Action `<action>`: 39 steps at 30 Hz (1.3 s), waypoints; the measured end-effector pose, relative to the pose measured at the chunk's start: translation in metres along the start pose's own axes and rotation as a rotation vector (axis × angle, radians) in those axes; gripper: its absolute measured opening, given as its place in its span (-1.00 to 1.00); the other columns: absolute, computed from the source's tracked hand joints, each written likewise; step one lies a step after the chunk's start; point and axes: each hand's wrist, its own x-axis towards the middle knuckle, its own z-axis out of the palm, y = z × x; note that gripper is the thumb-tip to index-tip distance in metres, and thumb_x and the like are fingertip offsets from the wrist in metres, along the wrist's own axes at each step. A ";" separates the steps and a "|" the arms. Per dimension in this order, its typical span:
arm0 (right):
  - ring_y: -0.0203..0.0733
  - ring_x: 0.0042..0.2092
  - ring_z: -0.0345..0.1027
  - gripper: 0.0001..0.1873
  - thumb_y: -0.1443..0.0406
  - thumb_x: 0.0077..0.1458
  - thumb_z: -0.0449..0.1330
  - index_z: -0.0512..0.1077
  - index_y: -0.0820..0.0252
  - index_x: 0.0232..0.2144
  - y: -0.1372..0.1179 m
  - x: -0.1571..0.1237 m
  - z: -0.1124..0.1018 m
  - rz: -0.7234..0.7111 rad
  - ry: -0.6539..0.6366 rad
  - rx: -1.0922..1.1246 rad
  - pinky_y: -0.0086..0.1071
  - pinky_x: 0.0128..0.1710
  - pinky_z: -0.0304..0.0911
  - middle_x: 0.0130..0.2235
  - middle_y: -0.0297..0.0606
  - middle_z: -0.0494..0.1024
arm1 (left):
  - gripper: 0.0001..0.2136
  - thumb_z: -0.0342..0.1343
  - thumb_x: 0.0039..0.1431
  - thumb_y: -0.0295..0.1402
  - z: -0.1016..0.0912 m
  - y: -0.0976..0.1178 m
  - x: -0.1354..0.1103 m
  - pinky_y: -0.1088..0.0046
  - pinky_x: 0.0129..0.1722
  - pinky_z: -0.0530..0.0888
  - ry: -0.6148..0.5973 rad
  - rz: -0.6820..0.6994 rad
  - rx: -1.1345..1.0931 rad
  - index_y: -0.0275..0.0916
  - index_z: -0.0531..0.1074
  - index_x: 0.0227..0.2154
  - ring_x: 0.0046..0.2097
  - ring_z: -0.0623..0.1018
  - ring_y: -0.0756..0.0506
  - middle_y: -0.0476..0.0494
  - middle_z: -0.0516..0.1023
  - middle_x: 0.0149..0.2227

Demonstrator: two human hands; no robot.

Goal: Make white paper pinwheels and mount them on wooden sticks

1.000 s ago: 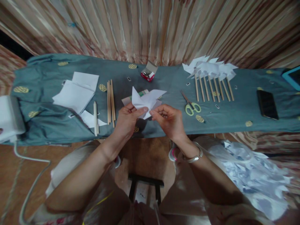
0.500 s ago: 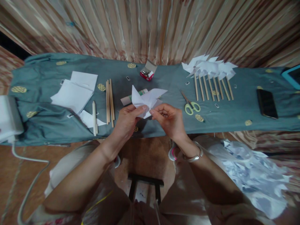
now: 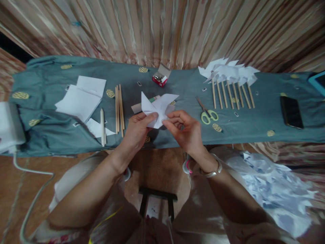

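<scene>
A white paper pinwheel, its points folded inward, is held above the near edge of the cloth-covered table. My left hand grips its left side, thumb lying on top near the centre. With thumb and fingertips my right hand pinches its lower right part. The fingers underneath the paper are hidden. Just behind the pinwheel lies a glue tube, partly covered by it. Farther back stands an open red box with small metal pieces. Scissors with green handles lie to the right.
Wooden sticks, a white pen and square paper sheets lie on the left. Finished pinwheels on sticks line the back right, near a phone. A white box stands far left; paper scraps fill a bag at lower right.
My right hand has shifted slightly right and its grip on the paper has changed a little. The pinwheel is turned slightly, and my left hand keeps its hold.
</scene>
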 end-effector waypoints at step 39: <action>-0.37 -0.52 0.30 -0.79 0.17 0.12 0.23 0.50 0.19 -0.43 0.006 0.003 0.001 0.018 -0.027 -0.094 -0.45 -0.48 0.11 -0.52 -0.39 0.52 | -0.77 0.46 -0.26 -0.28 0.003 -0.010 -0.004 0.47 -0.31 0.42 -0.003 0.044 0.065 -0.23 0.64 -0.48 -0.40 0.50 -0.01 -0.05 0.64 -0.43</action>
